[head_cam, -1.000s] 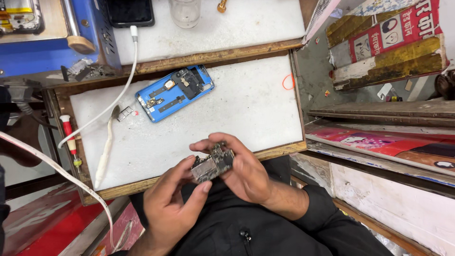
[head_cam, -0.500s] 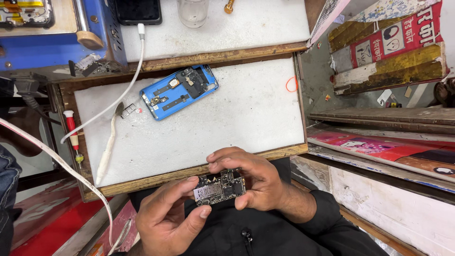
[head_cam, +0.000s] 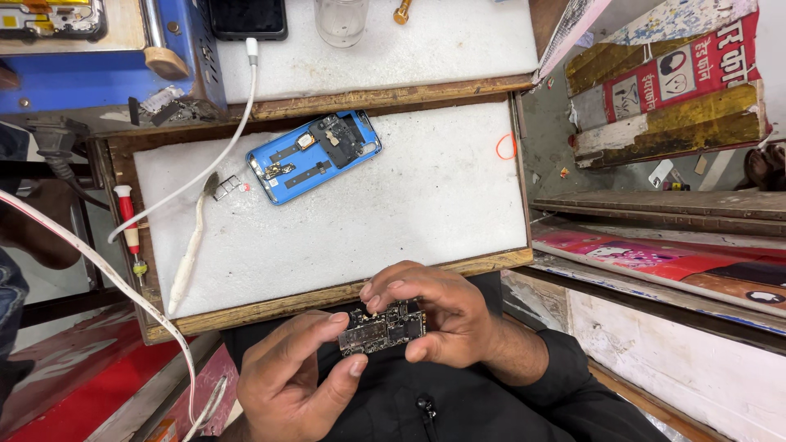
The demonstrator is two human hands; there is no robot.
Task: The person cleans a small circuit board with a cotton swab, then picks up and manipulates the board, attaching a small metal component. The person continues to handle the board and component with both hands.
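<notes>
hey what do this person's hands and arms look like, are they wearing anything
Both hands are bare: no gloves, rings or watch show on the left hand or the right hand. The right arm wears a long black sleeve pushed up past the wrist. The left arm is mostly out of frame.

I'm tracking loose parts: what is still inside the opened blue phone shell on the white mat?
The blue phone shell holds a black module at its upper end and small flex strips. Anything beneath those parts is covered.
</notes>
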